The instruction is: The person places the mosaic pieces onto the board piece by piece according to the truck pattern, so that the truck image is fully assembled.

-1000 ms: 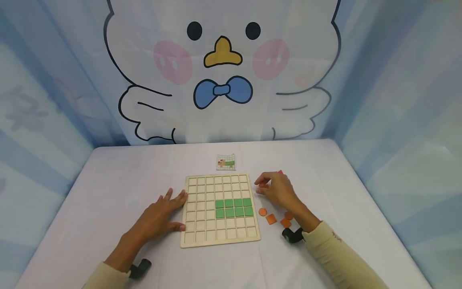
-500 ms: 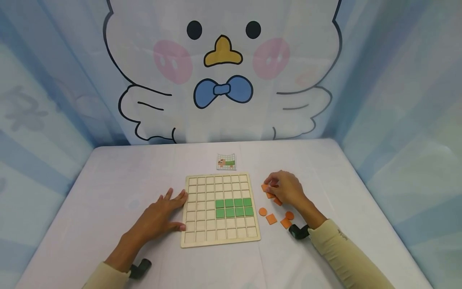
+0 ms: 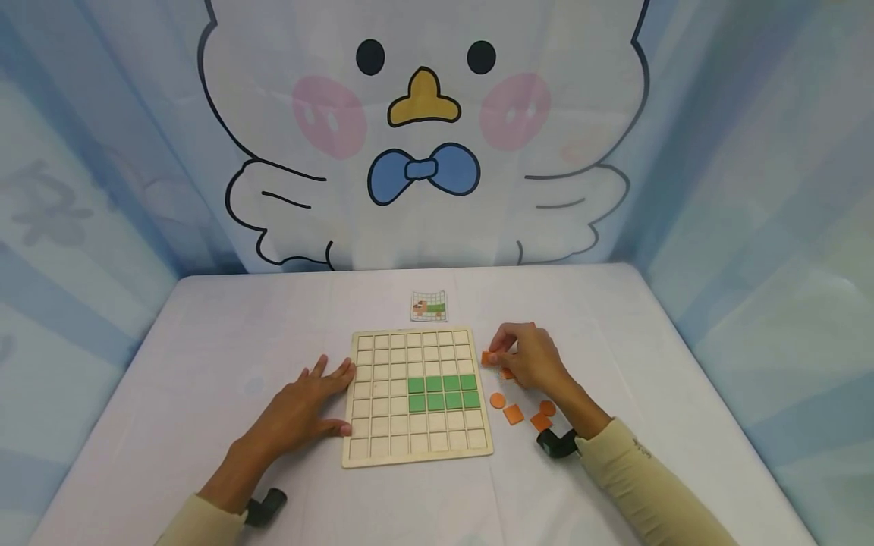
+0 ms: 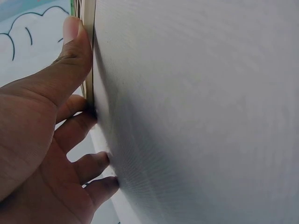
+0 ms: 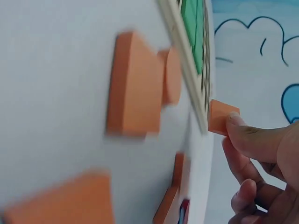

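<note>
Right hand (image 3: pixel 529 356) pinches an orange square (image 5: pixel 218 117) with the thumb, just beside the grid board (image 3: pixel 418 444) lying between the hands; left hand (image 3: pixel 303 406), fingers spread, touches the board's opposite side. Step judged: bringing the square across; next move likely calls for aligning it over a bare cell.

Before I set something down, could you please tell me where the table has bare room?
Bare table lies between the left hand and its left edge, between the right hand and the right edge, and on the near side of the board, between the sleeves. Crowded: right of the board, where the right hand pinches an orange tile near other tiles.
</note>
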Available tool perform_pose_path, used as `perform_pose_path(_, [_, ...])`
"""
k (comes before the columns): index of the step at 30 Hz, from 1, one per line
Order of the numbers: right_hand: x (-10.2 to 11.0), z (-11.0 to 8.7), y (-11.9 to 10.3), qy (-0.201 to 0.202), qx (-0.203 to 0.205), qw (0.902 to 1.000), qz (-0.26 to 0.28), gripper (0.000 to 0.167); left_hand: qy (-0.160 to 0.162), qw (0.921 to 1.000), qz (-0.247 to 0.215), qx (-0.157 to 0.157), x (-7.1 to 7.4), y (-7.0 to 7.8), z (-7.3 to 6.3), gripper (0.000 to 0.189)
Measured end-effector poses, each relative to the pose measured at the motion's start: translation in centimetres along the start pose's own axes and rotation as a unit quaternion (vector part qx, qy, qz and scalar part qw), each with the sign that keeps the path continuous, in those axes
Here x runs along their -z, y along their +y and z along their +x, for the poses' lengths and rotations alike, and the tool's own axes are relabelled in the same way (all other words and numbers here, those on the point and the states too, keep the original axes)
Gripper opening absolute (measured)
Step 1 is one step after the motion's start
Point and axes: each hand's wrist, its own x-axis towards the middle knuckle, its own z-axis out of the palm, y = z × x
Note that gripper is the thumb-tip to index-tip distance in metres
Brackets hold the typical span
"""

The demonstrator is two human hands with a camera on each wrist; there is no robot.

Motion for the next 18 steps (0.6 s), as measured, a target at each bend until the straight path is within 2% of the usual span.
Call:
perform_pose_path(8, [-1.9,-1.2,-3.9,-0.024,0.031,0.9982,0.045,0.019,-0.002,1.0,0.001,0.001,-0.1,0.0,0.1,0.103])
perform_pose_path(18, [-4.9,-2.0,-8.0,-0.071,0.123,0.9879,0.063,0.019,-0.002,1.0,-0.001,-0.005,0.0,-0.1,0.1,0.103])
